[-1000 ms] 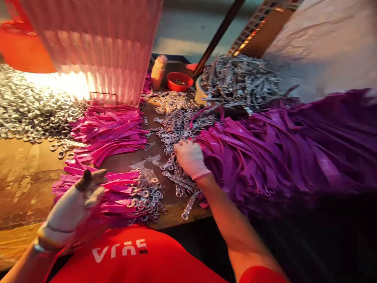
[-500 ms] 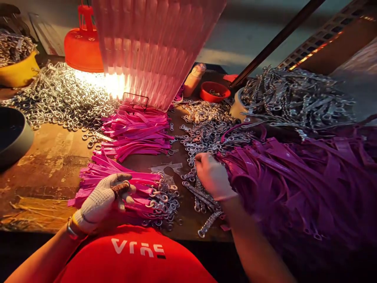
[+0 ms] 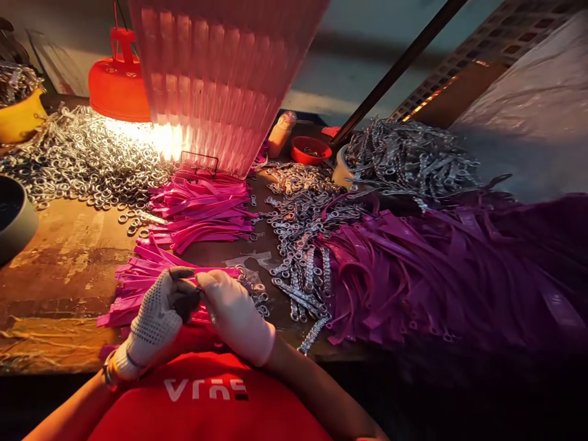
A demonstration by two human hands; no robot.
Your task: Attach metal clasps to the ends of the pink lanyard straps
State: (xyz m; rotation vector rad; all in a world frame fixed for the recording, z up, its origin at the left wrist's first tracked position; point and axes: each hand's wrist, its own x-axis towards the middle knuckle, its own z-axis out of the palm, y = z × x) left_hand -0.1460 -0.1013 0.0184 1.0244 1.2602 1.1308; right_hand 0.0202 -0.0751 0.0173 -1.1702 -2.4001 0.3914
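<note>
My left hand [image 3: 158, 315], in a white dotted work glove with dark fingertips, is closed in front of my chest. Its fingertips meet those of my right hand [image 3: 234, 312], which wears a plain pale glove and is closed in a pinch. Whatever sits between them is too small and too hidden to name. Just behind and below both hands lies a bundle of pink straps [image 3: 133, 285] with metal rings [image 3: 260, 297] at their right ends. To the right of my right hand spreads a heap of braided metal links with ring ends [image 3: 298, 239].
A second pink strap bundle [image 3: 202, 208] lies farther back. Many purple straps [image 3: 413, 269] cover the right side. A red lamp [image 3: 119, 92] lights a pile of metal rings [image 3: 92, 159] beside a ribbed translucent panel [image 3: 220, 79]. A dark bowl [image 3: 22, 223] stands at left.
My right hand has moved left from the metal link heap to my left hand, and their fingertips now meet. My left fingers have closed in. The view has shifted slightly right.
</note>
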